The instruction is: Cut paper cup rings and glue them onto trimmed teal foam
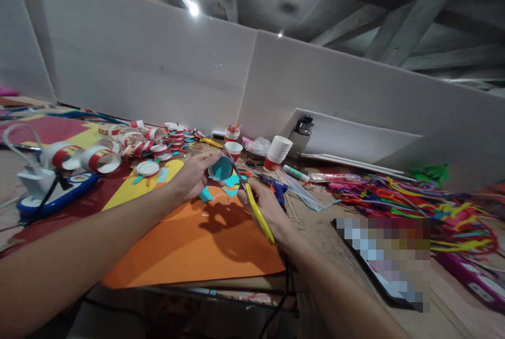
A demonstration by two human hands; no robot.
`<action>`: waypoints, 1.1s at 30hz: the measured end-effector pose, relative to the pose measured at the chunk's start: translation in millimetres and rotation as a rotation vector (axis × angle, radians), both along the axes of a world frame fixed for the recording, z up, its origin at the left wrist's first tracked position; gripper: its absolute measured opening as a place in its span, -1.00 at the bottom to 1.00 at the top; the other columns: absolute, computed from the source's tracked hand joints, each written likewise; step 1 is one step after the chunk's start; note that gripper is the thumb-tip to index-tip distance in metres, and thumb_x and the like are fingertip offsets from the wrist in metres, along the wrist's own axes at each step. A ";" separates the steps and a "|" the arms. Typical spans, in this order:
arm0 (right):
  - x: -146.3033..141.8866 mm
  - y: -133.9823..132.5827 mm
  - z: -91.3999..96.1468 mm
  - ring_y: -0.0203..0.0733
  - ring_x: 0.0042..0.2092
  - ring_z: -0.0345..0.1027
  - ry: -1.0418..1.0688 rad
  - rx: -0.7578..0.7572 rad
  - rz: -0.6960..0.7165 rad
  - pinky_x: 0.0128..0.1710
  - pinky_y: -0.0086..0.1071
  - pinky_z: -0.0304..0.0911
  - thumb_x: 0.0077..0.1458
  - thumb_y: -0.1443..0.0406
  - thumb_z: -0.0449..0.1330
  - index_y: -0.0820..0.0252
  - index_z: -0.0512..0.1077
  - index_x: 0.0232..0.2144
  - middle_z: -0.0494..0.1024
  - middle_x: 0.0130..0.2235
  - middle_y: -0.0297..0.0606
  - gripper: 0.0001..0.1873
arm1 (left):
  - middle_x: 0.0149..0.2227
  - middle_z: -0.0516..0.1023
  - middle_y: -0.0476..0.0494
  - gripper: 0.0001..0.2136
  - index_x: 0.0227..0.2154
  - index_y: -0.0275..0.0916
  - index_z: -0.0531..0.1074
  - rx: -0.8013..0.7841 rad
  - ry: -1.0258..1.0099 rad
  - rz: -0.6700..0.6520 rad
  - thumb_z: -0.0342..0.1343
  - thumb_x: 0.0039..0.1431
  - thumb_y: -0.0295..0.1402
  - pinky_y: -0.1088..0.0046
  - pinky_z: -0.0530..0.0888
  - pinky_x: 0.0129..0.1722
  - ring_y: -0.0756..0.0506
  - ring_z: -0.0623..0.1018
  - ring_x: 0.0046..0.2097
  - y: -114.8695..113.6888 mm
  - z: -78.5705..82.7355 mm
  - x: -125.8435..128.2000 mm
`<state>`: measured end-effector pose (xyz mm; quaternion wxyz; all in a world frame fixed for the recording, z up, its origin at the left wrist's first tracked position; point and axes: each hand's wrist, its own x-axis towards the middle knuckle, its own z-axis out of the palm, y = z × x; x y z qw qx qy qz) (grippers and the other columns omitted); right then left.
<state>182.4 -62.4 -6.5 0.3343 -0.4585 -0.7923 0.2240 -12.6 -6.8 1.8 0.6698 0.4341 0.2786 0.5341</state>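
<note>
My left hand (193, 177) grips a short paper cup piece (220, 168) with a teal round face turned toward me. In my right hand (266, 203) is a pair of scissors (258, 214) with yellow handles. The blades point up and lean left, close to the cup piece; whether they touch it I cannot tell. Below both hands lies a large orange sheet (189, 255), with teal and orange paper cutouts (224, 191) at its far edge. Just behind the held piece stands a white and red paper cup (234, 150).
A stack of paper cups (278, 152) and a bottle (302, 136) stand at the back. A blue glue gun (279, 189) lies right of my right hand. Cut cup rings (100, 161) and a power strip (59, 194) are left; colourful pipe cleaners (445, 207) and a tablet-like device (382, 260) lie right.
</note>
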 end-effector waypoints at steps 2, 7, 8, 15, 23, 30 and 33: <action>0.2 0.1 0.5 -0.33 -0.42 -0.01 0.002 0.004 0.001 -0.43 -0.43 -0.07 0.19 -0.01 0.06 0.17 0.24 -0.41 0.15 -0.46 -0.44 -0.62 | -0.38 0.49 -0.12 -0.81 -0.27 -0.33 0.50 0.005 0.006 0.001 0.12 0.19 -0.29 0.47 0.53 -0.60 0.00 0.47 -0.43 0.1 0.4 -0.5; 1.2 0.6 1.3 -0.33 -0.41 0.00 -0.008 0.015 0.006 -0.42 -0.43 -0.06 0.19 0.00 0.07 0.16 0.22 -0.42 0.16 -0.46 -0.44 -0.63 | -0.42 0.50 -0.11 -0.80 -0.30 -0.33 0.51 -0.006 0.022 -0.002 0.10 0.20 -0.28 0.47 0.53 -0.61 0.00 0.47 -0.46 -0.7 2.4 -1.3; 1.3 0.4 1.6 -0.33 -0.41 0.01 -0.008 0.011 0.008 -0.42 -0.43 -0.06 0.19 0.00 0.07 0.16 0.22 -0.43 0.17 -0.46 -0.43 -0.63 | -0.43 0.50 -0.11 -0.80 -0.30 -0.33 0.51 -0.010 0.021 -0.003 0.10 0.21 -0.28 0.47 0.53 -0.61 0.00 0.47 -0.46 -0.9 2.9 -1.3; 0.7 -2.0 3.8 -0.31 -0.41 0.05 -0.018 0.007 -0.004 -0.41 -0.42 -0.02 0.19 -0.01 0.07 0.16 0.26 -0.42 0.22 -0.45 -0.42 -0.63 | -0.42 0.52 -0.12 -0.81 -0.27 -0.32 0.53 -0.015 0.056 0.020 0.13 0.17 -0.30 0.44 0.53 -0.63 -0.03 0.50 -0.46 1.5 3.7 -3.5; 1.3 0.0 1.0 -0.29 -0.41 0.12 -0.008 -0.005 -0.002 -0.41 -0.41 0.01 0.22 -0.02 0.01 0.15 0.25 -0.39 0.25 -0.47 -0.41 -0.63 | -0.38 0.54 -0.14 -0.82 -0.26 -0.33 0.52 -0.021 0.016 0.019 0.14 0.16 -0.32 0.45 0.54 -0.59 -0.03 0.52 -0.44 4.7 3.7 -6.0; -0.5 -2.2 3.4 -0.25 -0.34 0.19 0.006 -0.038 0.018 -0.36 -0.38 0.11 0.22 -0.03 -0.02 0.15 0.24 -0.34 0.36 -0.35 -0.32 -0.63 | -0.29 0.57 -0.16 -0.84 -0.29 -0.30 0.50 -0.071 -0.079 0.021 0.10 0.20 -0.32 0.38 0.58 -0.43 -0.05 0.57 -0.33 3.8 0.7 -1.3; -0.1 -2.7 3.9 -0.23 -0.32 0.21 0.003 -0.025 0.017 -0.34 -0.38 0.13 0.23 -0.02 -0.03 0.15 0.24 -0.35 0.35 -0.38 -0.34 -0.63 | -0.30 0.57 -0.18 -0.84 -0.29 -0.31 0.51 -0.079 -0.058 0.023 0.09 0.21 -0.33 0.39 0.58 -0.46 -0.06 0.57 -0.34 2.2 0.5 -0.3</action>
